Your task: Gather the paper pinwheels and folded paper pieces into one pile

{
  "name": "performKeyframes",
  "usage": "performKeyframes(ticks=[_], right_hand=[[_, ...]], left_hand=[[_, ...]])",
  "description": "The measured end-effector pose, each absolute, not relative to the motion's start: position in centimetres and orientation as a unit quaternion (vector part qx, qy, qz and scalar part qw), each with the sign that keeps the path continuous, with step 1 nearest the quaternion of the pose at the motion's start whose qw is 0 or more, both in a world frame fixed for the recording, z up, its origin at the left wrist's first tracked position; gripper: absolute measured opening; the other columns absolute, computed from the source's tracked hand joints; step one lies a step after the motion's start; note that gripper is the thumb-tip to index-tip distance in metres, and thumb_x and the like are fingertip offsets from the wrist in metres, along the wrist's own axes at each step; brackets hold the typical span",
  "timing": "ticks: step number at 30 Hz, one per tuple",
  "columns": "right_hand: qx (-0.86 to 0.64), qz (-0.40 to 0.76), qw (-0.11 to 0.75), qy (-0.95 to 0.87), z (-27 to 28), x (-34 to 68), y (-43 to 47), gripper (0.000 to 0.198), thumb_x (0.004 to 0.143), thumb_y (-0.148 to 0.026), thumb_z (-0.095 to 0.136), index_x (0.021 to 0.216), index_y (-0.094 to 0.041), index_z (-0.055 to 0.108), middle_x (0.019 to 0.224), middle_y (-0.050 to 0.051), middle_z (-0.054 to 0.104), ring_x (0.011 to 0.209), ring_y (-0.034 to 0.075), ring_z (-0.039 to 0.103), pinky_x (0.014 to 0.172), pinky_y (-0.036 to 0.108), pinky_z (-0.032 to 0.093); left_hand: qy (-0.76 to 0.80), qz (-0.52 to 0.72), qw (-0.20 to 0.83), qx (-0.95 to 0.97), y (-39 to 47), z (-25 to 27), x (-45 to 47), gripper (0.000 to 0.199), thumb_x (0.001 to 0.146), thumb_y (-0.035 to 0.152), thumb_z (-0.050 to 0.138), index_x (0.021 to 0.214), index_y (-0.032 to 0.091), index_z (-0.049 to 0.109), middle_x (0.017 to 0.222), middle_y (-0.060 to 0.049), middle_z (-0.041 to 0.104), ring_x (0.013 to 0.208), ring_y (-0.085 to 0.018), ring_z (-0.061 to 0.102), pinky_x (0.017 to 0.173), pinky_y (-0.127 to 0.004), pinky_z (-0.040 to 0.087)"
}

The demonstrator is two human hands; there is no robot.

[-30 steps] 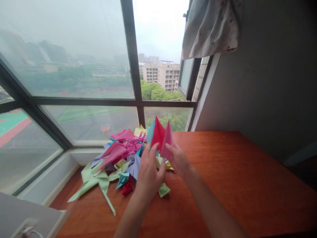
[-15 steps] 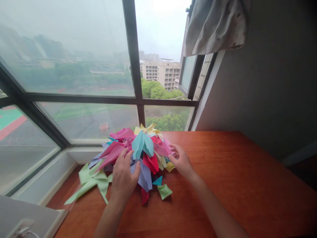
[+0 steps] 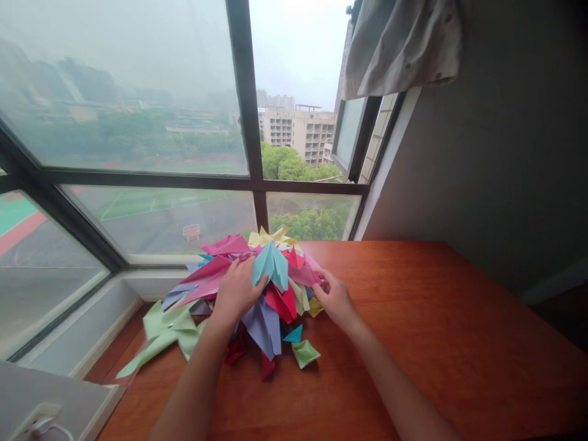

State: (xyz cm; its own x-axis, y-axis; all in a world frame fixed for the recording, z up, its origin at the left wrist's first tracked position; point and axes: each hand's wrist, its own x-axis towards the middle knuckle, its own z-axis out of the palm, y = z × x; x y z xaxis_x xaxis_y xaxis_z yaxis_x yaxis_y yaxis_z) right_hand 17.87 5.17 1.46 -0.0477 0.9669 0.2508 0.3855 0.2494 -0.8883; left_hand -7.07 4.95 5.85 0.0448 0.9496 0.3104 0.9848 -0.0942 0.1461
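A heap of folded coloured paper lies on the wooden table by the window. On its top sits a light blue paper plane [image 3: 272, 264], nose up. My left hand [image 3: 236, 291] reaches over the heap and pinches this plane's left side, thumb in front; its other fingertips are partly hidden. At the right side, my right hand [image 3: 334, 299] has curled fingers and thumb closed on the outer end of a pink folded paper [image 3: 305, 275]. Below the blue plane are a red folded paper [image 3: 282, 303] and a lavender paper plane [image 3: 265, 326].
A light green folded paper [image 3: 168, 331] lies left of the heap. A small green paper box [image 3: 305, 353] and a blue paper triangle [image 3: 293, 334] rest in front. Window frames [image 3: 193, 179] stand behind the table [image 3: 413, 343]; a socket with a plug [image 3: 41, 425] is at lower left.
My left hand has moved up and forward onto the light blue plane, which has shifted slightly right. A dark red paper now shows beside my left forearm. My right hand has barely moved.
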Motion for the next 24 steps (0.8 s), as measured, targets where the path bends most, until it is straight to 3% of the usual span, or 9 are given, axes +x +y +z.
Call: performKeyframes(ticks=[3,7,10,15,20,24], right_hand=[[-0.514,0.348,0.457,-0.637,1.2,18.2,5.3,0.037,0.079,-0.025,0.054,0.115,-0.021,0.064,0.106,0.005,0.07,0.07,0.015,0.066,0.069,0.029,0.057],[-0.506,0.348,0.478,-0.628,1.5,18.8,5.4,0.039,0.081,-0.025,0.053,0.118,-0.023,0.064,0.108,0.004,0.07,0.084,0.018,0.068,0.075,0.03,0.057],[-0.511,0.33,0.487,-0.627,1.8,18.9,5.6,0.037,0.081,-0.024,0.054,0.116,-0.023,0.065,0.109,0.004,0.07,0.093,0.02,0.067,0.083,0.032,0.056],[-0.516,0.303,0.487,-0.636,2.2,18.5,5.5,0.036,0.079,-0.022,0.054,0.113,-0.021,0.066,0.113,0.006,0.069,0.098,0.021,0.066,0.087,0.035,0.054],[-0.516,0.267,0.484,-0.655,2.7,18.5,4.9,0.036,0.078,-0.021,0.053,0.112,-0.02,0.066,0.113,0.007,0.068,0.1,0.022,0.064,0.087,0.035,0.053],[-0.517,0.271,0.482,-0.653,2.7,19.1,4.3,0.033,0.08,-0.024,0.053,0.111,-0.019,0.065,0.11,0.008,0.068,0.089,0.019,0.065,0.077,0.031,0.055]], left_hand=[[-0.658,-0.187,0.023,-0.729,4.3,5.7,-5.7,0.054,0.092,0.043,0.046,0.134,0.011,0.049,0.134,-0.017,0.058,0.127,-0.033,0.049,0.109,-0.045,0.034],[-0.66,-0.178,-0.052,-0.728,3.4,6.3,-4.2,0.044,0.092,0.036,0.046,0.132,0.018,0.049,0.127,-0.013,0.063,0.115,-0.028,0.06,0.093,-0.037,0.046],[-0.673,-0.174,-0.077,-0.715,3.2,6.9,-3.9,0.038,0.092,0.034,0.044,0.126,0.02,0.054,0.117,-0.011,0.069,0.106,-0.027,0.065,0.084,-0.034,0.048],[-0.72,-0.196,0.017,-0.666,3.6,7.8,-5.1,0.037,0.091,0.026,0.042,0.123,0.019,0.058,0.1,-0.011,0.073,0.09,-0.028,0.069,0.075,-0.034,0.049],[-0.736,-0.249,0.096,-0.622,4.7,8.1,-7.2,0.041,0.09,0.025,0.042,0.128,0.016,0.055,0.108,-0.014,0.071,0.096,-0.031,0.067,0.081,-0.04,0.05],[-0.674,-0.287,0.115,-0.671,4.3,8.1,-7.2,0.039,0.088,0.025,0.046,0.125,0.015,0.057,0.123,-0.015,0.063,0.114,-0.032,0.058,0.098,-0.045,0.044]])
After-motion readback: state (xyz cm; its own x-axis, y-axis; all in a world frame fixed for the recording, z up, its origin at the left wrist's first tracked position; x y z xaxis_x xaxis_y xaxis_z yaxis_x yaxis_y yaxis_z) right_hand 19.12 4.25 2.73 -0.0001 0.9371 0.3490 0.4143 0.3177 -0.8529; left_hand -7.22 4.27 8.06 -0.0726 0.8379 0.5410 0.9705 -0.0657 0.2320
